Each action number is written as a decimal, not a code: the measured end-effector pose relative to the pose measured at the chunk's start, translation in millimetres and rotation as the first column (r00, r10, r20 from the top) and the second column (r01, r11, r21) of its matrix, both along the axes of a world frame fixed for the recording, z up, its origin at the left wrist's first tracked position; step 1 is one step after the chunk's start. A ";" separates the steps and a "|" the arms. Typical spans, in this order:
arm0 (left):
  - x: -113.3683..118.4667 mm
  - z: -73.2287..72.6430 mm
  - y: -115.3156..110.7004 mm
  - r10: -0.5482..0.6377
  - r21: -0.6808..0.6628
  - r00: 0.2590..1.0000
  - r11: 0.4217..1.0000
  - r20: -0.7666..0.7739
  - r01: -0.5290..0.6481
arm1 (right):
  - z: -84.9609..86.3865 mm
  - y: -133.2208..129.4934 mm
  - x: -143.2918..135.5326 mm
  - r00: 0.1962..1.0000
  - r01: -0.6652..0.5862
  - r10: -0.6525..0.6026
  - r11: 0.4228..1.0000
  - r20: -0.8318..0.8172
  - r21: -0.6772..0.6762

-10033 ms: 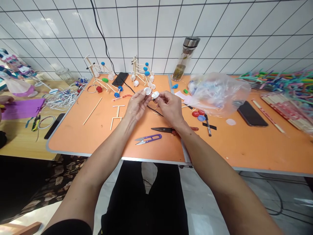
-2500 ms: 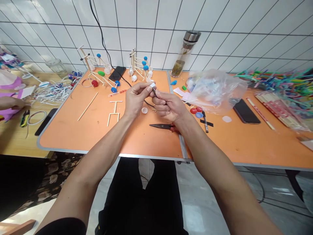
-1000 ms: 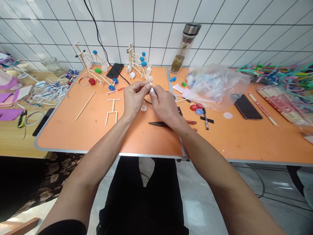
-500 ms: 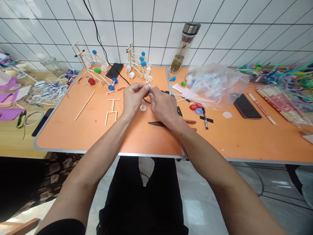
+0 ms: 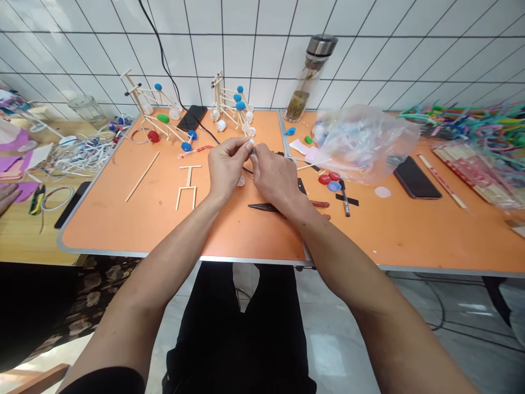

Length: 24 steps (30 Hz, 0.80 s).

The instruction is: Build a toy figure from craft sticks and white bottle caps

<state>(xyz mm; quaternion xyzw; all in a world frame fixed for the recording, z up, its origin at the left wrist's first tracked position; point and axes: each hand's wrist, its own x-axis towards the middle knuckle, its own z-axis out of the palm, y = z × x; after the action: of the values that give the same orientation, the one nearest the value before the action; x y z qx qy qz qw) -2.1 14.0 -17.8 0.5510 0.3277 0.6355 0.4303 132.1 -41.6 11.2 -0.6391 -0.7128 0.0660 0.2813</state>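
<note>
My left hand pinches a small white piece between thumb and forefinger, above the orange table. Closed fingers of my right hand meet it from the right; what they grip is hidden. Just below, a clear round disc is partly covered by my left hand. Under my right wrist lies a tool with a dark pointed blade and reddish handles. Left of my hands, a small flat frame of wooden sticks lies near a single loose stick.
Two stick models with coloured caps stand at the back. A glass bottle, a plastic bag, a marker and a phone are to the right. Another person's hand rests at the left edge.
My hands stay together, with the left shifted slightly right over part of the clear disc. Another person's hand has come into view at the left edge.
</note>
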 end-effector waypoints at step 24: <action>-9.2 6.7 7.3 -0.169 0.061 0.985 0.984 0.034 0.166 | 21.6 9.3 23.3 0.769 -0.406 0.187 0.882 -0.612 -0.239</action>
<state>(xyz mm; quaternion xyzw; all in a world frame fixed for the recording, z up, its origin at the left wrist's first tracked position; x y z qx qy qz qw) -11.3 21.3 -11.1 0.5763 0.2532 0.6169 0.4724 155.4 -32.3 32.8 -0.5065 -0.6639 0.4275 0.3463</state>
